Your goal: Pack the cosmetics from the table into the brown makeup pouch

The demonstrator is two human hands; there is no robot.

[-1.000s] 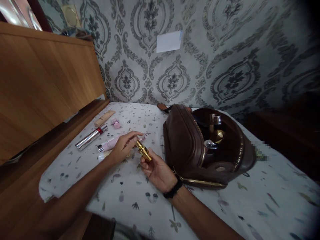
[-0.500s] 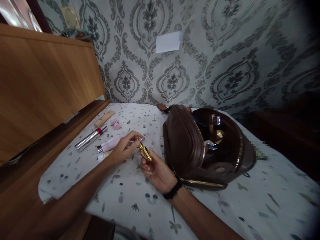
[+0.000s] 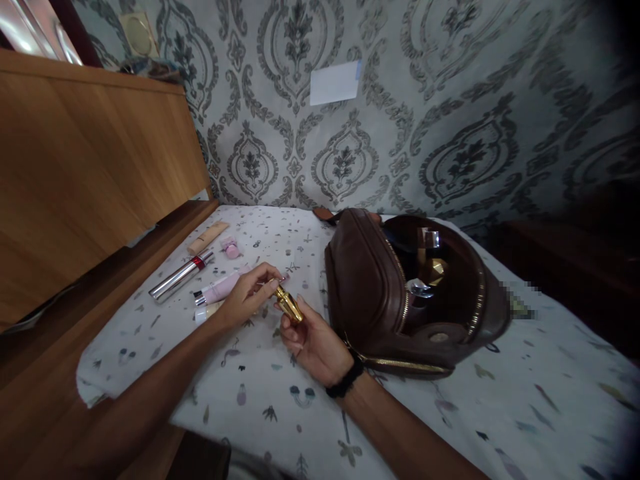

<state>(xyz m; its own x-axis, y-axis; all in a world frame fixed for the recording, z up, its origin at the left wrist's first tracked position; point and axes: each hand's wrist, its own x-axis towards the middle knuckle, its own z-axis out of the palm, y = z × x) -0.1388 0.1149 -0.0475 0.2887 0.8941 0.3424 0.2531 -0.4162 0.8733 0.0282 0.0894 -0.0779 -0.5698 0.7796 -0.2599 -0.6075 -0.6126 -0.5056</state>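
My right hand point(image 3: 313, 343) grips a small gold tube point(image 3: 289, 305), tilted with its far end up and to the left. My left hand point(image 3: 246, 294) pinches that far end with its fingertips. Both hands hover over a white printed cloth point(image 3: 260, 393), just left of an open brown leather pouch point(image 3: 373, 287). A black band sits on my right wrist.
Inside the pouch lie gold and silver cosmetics point(image 3: 431, 267). On the cloth to the left lie a silver tube with a red band point(image 3: 181, 275), a pink tube point(image 3: 220, 288), a beige tube point(image 3: 209, 237) and a small pink pot point(image 3: 231, 248). A wooden panel point(image 3: 90, 160) rises at left.
My left fingertips have slid from lying over the gold tube to pinching its far end. The tube has tilted slightly. My right hand has barely moved.
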